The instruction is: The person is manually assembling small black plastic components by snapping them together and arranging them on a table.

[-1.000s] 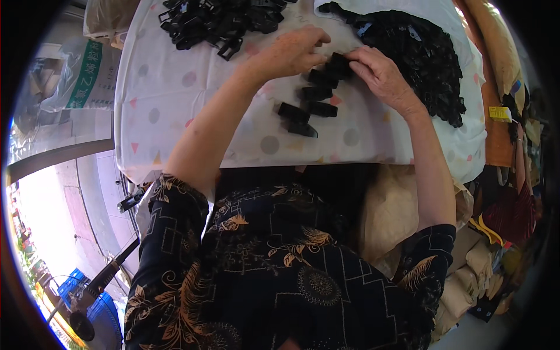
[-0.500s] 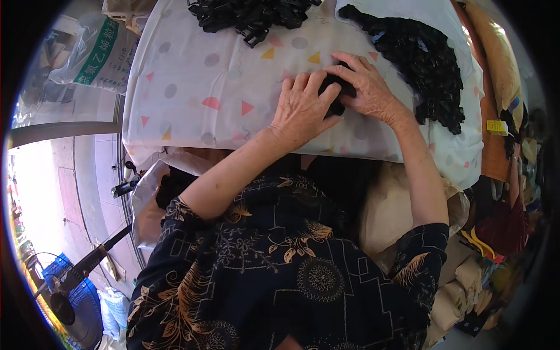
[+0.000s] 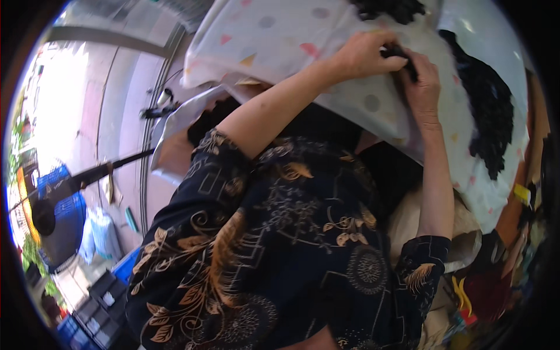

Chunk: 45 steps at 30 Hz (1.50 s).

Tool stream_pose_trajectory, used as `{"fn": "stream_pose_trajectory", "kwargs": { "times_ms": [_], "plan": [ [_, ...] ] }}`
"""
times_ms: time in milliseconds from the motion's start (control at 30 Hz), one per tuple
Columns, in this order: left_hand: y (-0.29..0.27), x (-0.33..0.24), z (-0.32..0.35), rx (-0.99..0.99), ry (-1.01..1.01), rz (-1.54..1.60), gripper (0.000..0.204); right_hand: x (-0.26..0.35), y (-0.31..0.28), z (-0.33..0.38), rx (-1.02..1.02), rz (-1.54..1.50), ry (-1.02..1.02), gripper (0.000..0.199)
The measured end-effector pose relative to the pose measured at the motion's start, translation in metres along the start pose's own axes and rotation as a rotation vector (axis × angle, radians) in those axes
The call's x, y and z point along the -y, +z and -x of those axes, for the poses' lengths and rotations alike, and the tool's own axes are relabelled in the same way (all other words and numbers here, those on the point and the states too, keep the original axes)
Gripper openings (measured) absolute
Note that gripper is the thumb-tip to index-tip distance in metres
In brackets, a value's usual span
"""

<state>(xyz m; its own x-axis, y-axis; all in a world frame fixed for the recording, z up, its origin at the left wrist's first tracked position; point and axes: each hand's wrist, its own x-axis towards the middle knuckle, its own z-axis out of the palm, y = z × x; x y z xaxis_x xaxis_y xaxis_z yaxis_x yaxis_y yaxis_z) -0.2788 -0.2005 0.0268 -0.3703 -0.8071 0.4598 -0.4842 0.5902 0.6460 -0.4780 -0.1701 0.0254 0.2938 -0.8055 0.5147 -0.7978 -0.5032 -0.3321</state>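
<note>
Above patterned white cloth (image 3: 274,44), left hand (image 3: 367,54) and right hand (image 3: 424,81) grip black pieces (image 3: 399,51).

The head-worn fisheye looks steeply down from the wearer's side of the counter (image 3: 280,44), above the floral shirt (image 3: 303,233), rolled so the counter's near edge slopes down rightward. Barely arm's length from the hands (image 3: 366,56) over the counter, it spans a pale-blue bag (image 3: 104,234) left of the counter and a small yellow box (image 3: 522,193) right of it.
</note>
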Motion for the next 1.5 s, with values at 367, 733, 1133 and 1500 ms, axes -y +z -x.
{"fn": "stream_pose_trajectory", "kwargs": {
  "times_ms": [367, 733, 1133, 1500],
  "plan": [
    [-0.187, -0.035, 0.168, -0.142, -0.685, 0.453, 0.028, 0.200, 0.085, -0.008, 0.127, -0.851, -0.090, 0.033],
    [-0.188, -0.012, 0.197, 0.038, -0.792, -0.290, 0.039, 0.207, 0.072, -0.005, 0.375, -0.874, -0.087, 0.033],
    [-0.077, 0.122, -0.058, -0.328, -0.206, -0.238, 0.052, -0.016, 0.020, -0.054, -0.231, -0.275, 0.259, 0.045],
    [-0.057, 0.130, -0.076, -0.244, -0.264, -0.194, 0.045, -0.065, 0.085, -0.126, -0.256, -0.140, 0.237, 0.055]
  ]
}}
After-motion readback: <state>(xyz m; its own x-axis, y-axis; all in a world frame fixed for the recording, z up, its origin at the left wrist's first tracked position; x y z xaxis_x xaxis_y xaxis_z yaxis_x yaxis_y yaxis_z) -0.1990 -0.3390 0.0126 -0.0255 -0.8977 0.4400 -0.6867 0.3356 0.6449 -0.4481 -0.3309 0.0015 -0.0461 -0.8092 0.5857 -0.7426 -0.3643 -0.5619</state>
